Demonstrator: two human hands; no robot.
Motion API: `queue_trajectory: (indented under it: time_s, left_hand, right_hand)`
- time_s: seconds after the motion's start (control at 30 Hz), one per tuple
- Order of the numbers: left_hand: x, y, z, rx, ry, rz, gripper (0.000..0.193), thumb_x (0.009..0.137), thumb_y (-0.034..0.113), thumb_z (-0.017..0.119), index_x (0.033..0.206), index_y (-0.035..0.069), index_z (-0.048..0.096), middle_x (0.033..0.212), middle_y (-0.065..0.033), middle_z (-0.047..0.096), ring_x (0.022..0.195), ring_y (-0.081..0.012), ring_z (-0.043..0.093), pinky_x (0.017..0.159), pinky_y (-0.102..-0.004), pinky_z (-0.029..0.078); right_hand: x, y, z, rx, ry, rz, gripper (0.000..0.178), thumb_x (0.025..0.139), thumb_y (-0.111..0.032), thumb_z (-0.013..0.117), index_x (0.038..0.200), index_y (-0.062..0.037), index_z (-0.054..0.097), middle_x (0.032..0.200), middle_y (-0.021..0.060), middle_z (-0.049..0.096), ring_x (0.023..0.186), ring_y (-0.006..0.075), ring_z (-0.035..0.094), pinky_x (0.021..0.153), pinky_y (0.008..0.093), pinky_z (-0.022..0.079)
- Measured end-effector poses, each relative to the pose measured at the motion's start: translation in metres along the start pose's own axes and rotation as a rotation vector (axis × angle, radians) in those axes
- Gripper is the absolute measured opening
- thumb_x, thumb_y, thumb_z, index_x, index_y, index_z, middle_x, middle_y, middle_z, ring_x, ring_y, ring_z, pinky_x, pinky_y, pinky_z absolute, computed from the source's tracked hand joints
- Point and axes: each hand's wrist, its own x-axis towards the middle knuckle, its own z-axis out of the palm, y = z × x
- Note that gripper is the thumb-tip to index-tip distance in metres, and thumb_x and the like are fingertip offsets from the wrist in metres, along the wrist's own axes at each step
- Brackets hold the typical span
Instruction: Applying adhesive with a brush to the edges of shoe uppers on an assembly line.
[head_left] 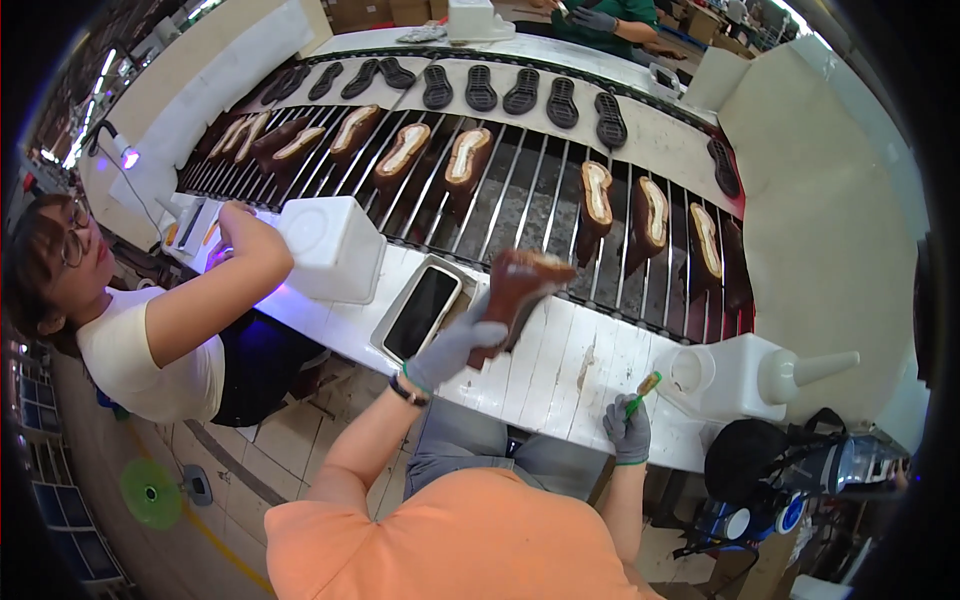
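My gloved left hand [455, 347] is closed around the shaft of a brown boot [524, 290]. The boot is held above the white worktable [560, 375], its pale underside turned up and away from me. Lower right, my gloved right hand [628, 432] grips a small green-handled brush [646, 386], bristles pointing up. A round white cup [690, 370] stands just beyond that brush. Between my left forearm and the rods lies a phone [425, 312] in a shallow tray, close to my left hand.
A metal rod rack [520, 200] carries several upturned brown boots [404, 150]. Behind it, black soles [480, 88] line a pale strip. A white container [330, 248] stands left; a white nozzle bottle [750, 378] lies right. One co-worker [180, 320] sits left, another [620, 22] works across.
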Motion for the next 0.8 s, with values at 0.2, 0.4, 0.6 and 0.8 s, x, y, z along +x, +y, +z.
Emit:
queue_trajectory:
  time_s: [0.2,0.4,0.6,0.8]
  left_hand:
    - [0.125,0.028,-0.034,0.162,0.066,0.468,0.085,0.084,0.028,0.071,0.155,0.01,0.029,0.116,-0.002,0.058,0.089,-0.0093,0.056,0.075,-0.0232,0.048]
    - [0.239,-0.012,-0.082,0.186,0.576,0.355,0.033,0.088,0.014,0.062,0.119,0.002,0.059,0.103,-0.0098,0.065,0.087,-0.0215,0.061,0.075,-0.0336,0.049]
    - [0.203,-0.096,-0.034,0.711,0.272,0.402,0.052,0.093,0.025,0.06,0.138,0.001,0.05,0.129,-0.02,0.061,0.124,-0.0311,0.056,0.101,-0.0346,0.045]
    - [0.118,0.02,0.095,1.411,-0.119,0.947,0.046,0.093,0.024,0.063,0.132,0.002,0.053,0.129,-0.0173,0.059,0.124,-0.0315,0.054,0.108,-0.0451,0.038]
  right_hand:
    - [-0.002,0.0,-0.005,0.008,-0.011,0.015,0.026,0.096,-0.034,0.065,0.108,-0.0117,0.067,0.075,-0.0016,0.056,0.05,0.0083,0.042,0.049,0.0258,0.032]
    - [-0.004,0.001,-0.003,0.03,0.015,-0.012,0.027,0.095,-0.032,0.066,0.109,-0.009,0.068,0.082,0.0007,0.06,0.051,0.0089,0.043,0.049,0.0269,0.033]
    - [0.0,0.001,-0.002,0.06,0.122,0.003,0.035,0.093,-0.032,0.068,0.107,0.0,0.067,0.066,0.0036,0.058,0.047,0.0093,0.042,0.046,0.0248,0.029]
    - [0.0,0.0,-0.006,0.125,0.059,0.019,0.034,0.095,-0.028,0.067,0.109,0.0029,0.065,0.07,0.0068,0.056,0.048,0.0099,0.041,0.046,0.0249,0.031]
